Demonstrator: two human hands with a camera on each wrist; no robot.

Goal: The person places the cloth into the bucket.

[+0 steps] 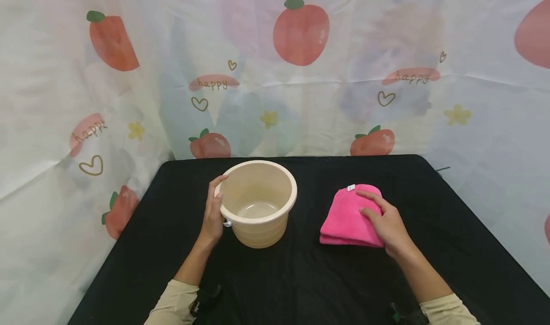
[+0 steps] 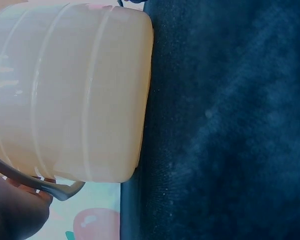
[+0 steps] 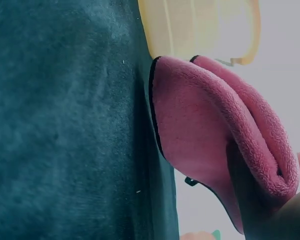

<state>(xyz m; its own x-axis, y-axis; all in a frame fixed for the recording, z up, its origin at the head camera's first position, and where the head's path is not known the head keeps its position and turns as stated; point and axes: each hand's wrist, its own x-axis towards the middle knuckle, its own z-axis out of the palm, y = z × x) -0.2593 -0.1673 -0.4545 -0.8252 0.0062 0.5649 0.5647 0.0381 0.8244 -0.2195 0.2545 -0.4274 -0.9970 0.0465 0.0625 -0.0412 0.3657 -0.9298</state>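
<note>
- We see a cream, ribbed plastic bucket left of centre on a black, cloth-covered counter, its round mouth facing up toward the head camera.
- The left hand grips the bucket's left side, with fingertips at the rim; we cannot tell how every finger lies behind the wall.
- From the left wrist, we find a grey handle hanging down along the bucket's side, just beside the hand.
- To the right, the right hand pinches the right edge of a folded, bright pink plush cloth, thumb and fingers bent over it.
- The pink cloth's folds face us along its near edge, and a small white label sits at its far edge.
- The right wrist view shows us black trim on the cloth, whose side by the hand is raised off the counter.
- Between bucket and cloth we see a strip of black cover; broader stretches run toward the near side and both side edges.
- Behind the counter's back edge, we note a pale, fruit-printed curtain.
</note>
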